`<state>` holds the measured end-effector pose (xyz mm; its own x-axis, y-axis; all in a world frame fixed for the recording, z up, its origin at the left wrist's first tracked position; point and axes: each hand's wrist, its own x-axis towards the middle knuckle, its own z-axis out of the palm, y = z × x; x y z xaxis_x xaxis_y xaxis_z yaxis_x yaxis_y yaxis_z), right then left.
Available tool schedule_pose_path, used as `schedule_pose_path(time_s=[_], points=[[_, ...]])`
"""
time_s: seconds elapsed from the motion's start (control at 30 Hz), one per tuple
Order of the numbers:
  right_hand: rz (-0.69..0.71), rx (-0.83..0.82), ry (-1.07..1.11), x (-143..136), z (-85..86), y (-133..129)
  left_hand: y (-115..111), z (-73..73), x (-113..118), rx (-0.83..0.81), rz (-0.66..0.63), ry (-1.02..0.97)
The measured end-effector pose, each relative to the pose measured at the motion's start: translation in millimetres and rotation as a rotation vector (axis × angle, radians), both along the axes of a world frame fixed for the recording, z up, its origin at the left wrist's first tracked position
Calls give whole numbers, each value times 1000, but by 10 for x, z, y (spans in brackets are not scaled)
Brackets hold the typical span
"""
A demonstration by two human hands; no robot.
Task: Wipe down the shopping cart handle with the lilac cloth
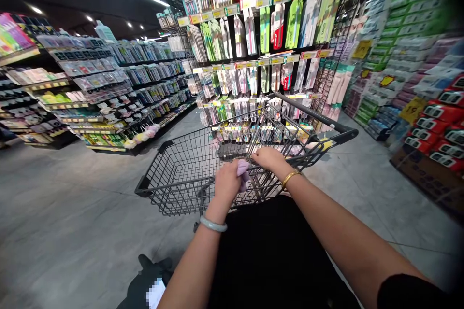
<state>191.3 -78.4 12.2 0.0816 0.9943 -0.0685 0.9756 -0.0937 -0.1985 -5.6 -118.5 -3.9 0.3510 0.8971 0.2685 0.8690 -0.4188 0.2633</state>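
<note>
A black wire shopping cart (188, 186) stands sideways right in front of me, its handle (319, 118) to the right. My left hand (227, 181) is closed around a crumpled lilac cloth (242, 168) over the cart's near rim. A pale bangle (213, 224) circles that wrist. Just right of the cloth, my right hand (270, 158) has its fingers bent together above the same rim. Whatever those fingers pinch is hidden or too small to name. A gold bracelet (291, 178) sits on the right wrist.
Behind the cart rises a rack of hanging toothbrush packs (277, 26). Stocked shelves (97, 77) line the left, and stacked packages (402, 58) with red boxes (435, 128) the right. On the grey floor (72, 203), at lower left, is a dark shape with ear-like tips (145, 280).
</note>
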Motion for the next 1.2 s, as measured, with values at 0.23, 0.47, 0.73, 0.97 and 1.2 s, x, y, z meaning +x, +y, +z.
schedule_pose_path(time_s=[0.23,0.47,0.73,0.97,1.2], points=[[3,-18,18,-25,-8,53,-12,-171,-138,108,106,-44],[29,-1,-14,21,-1,32,-53,-490,278,328,-129,-80],[22,-8,0,30,-17,65,84,-188,-431,134,-66,16],[17,1,9,-6,-35,72,-21,-224,140,154,-32,32],[12,46,-20,58,-17,5,23,-61,226,91,-117,47]])
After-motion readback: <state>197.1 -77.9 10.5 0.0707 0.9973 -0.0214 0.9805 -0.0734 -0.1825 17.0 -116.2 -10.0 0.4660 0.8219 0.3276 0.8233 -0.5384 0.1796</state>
